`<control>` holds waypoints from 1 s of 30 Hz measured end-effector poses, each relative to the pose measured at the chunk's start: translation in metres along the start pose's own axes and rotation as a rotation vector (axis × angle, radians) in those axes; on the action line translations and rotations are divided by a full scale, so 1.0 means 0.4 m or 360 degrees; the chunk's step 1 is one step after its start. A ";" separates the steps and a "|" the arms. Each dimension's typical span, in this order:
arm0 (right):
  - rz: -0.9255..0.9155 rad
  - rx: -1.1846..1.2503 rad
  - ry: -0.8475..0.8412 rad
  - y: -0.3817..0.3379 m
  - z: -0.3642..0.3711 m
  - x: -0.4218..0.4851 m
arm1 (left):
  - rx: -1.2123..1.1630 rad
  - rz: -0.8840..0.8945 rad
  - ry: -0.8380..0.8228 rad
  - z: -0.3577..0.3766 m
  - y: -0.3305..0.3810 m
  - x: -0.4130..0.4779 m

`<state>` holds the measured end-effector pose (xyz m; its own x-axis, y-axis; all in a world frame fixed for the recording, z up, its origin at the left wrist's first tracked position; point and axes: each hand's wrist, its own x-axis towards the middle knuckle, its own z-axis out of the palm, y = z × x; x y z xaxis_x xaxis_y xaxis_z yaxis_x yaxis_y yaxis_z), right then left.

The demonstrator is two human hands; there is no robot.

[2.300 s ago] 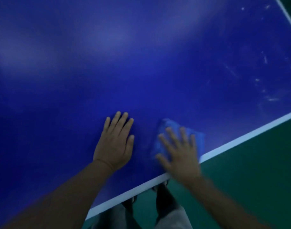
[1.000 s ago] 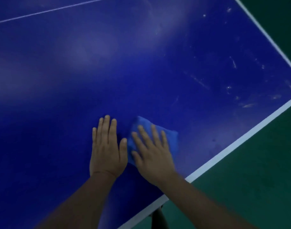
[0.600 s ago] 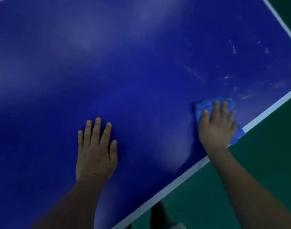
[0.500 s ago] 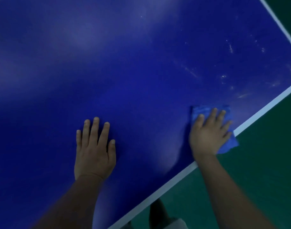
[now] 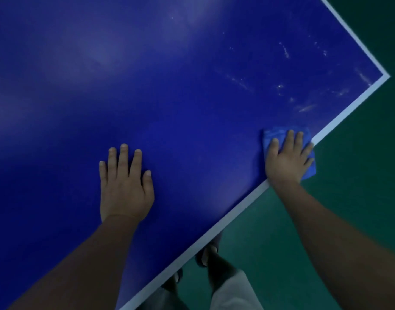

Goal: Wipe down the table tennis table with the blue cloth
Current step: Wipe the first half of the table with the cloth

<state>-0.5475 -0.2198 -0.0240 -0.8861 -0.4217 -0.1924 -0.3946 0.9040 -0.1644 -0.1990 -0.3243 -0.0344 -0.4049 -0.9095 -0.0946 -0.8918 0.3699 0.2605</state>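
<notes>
Wiping at the bench's near edge

Your right hand (image 5: pixel 288 158) is pressing flat, fingers spread, on the blue cloth (image 5: pixel 279 133), which is overhanging the white edge line (image 5: pixel 236 211); your left hand (image 5: pixel 124 186) is resting open on the table tennis bench (image 5: pixel 169 86)

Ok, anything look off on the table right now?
Whitish smudges streak the table near its far right corner, beyond the blue cloth. The cloth hangs partly over the white edge line under the right hand. Nothing looks damaged.

You're in an indoor sports hall: green court flooring (image 5: pixel 326 231) runs beneath and beside the white-edged blue table tennis table (image 5: pixel 169 86).
</notes>
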 end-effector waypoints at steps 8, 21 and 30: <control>-0.1426 -0.0287 -0.0218 -0.087 0.078 -0.282 | 0.0197 0.0013 -0.0010 -0.016 0.027 0.007; -0.1287 -0.0223 -0.0098 -0.014 0.027 -0.030 | -0.0216 0.0245 0.0002 0.106 0.503 0.109; -0.1075 -0.0168 0.0232 0.183 -0.018 0.272 | -0.0041 0.0225 -0.0094 0.125 0.503 0.120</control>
<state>-0.6748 -0.1989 -0.0500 -0.4591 -0.8869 0.0516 -0.8856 0.4523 -0.1058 -0.4079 -0.2842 -0.0347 -0.5377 -0.8357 -0.1115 -0.8200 0.4876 0.2999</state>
